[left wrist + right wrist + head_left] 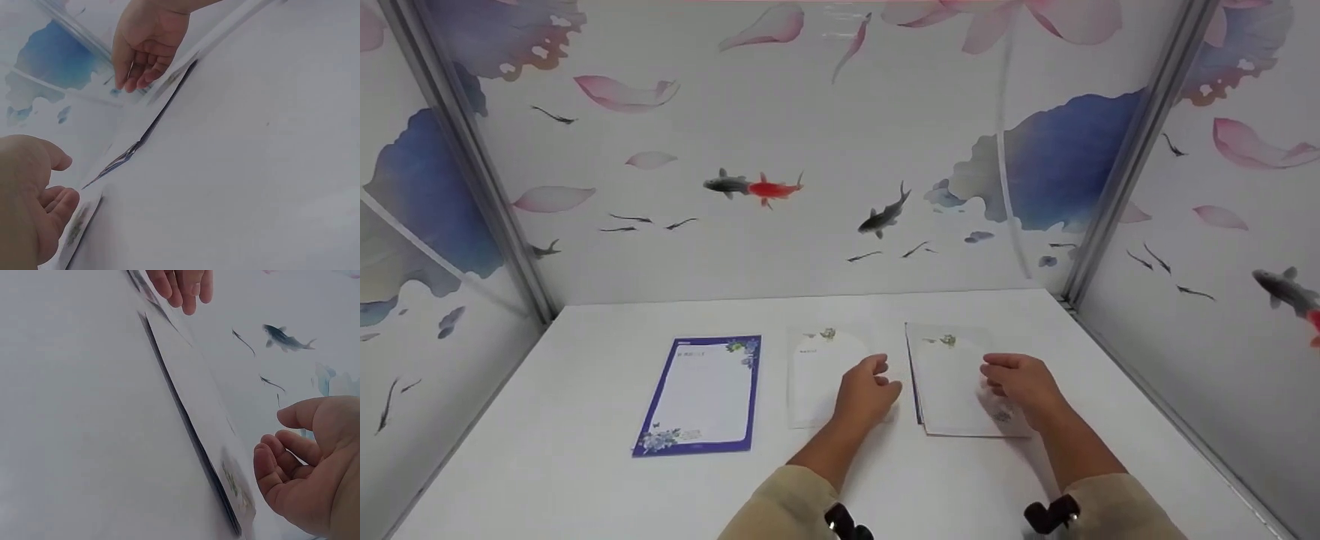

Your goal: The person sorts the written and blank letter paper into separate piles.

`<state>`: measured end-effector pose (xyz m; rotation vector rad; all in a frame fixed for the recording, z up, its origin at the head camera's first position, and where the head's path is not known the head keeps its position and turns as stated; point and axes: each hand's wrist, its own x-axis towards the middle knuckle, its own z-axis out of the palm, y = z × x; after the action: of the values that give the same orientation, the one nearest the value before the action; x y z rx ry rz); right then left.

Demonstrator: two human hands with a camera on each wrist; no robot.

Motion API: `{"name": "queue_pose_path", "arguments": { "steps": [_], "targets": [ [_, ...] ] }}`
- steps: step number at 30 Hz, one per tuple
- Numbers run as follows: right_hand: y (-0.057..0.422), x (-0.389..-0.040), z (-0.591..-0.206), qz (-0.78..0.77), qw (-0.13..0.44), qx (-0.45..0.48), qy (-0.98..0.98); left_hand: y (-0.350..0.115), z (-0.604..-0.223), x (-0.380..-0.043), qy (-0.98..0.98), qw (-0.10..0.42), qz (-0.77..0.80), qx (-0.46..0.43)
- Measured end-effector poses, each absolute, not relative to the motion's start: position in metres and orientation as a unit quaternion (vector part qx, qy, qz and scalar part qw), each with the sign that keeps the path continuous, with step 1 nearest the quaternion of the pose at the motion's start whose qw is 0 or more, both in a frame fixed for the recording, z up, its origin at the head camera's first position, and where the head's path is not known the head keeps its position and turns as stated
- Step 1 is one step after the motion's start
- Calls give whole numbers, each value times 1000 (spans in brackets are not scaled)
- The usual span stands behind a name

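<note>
My left hand (867, 390) hovers over the right edge of a pale sheet of paper (814, 386) with a small floral print at its top. Its fingers are loosely bent with nothing between them. To the right lies a stack of similar printed sheets (952, 390), with darker edges showing along its left side. Over the right edge of that stack is my right hand (1024, 382), fingers relaxed and holding nothing. In the right wrist view, a gap shows between thumb and fingers of the right hand (304, 467), beside the stack (191, 405).
A purple-bordered sheet (697, 442) with blue flowers lies left of the pale sheet on the white table (547, 420). Printed panels with fish and petals (810, 247) enclose the table at the back and both sides. Grey metal posts (472, 165) stand at the corners.
</note>
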<state>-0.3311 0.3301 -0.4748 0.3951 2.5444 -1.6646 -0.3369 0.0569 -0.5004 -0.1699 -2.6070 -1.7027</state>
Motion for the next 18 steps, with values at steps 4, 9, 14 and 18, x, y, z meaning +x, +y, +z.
{"name": "queue_pose_path", "arguments": {
  "steps": [4,9,14,18],
  "targets": [
    [306,-339,-471,-560,35,113,820,36,-496,-342,-842,25,-537,-42],
    [273,-349,-468,-570,30,107,814,4,-493,-350,-846,45,-530,-28],
    [243,-354,-466,-581,27,90,809,-29,-491,-352,-851,62,-521,-5],
    [221,-357,-464,-590,34,69,804,-52,-489,-354,-854,72,-516,18]
  ]
}}
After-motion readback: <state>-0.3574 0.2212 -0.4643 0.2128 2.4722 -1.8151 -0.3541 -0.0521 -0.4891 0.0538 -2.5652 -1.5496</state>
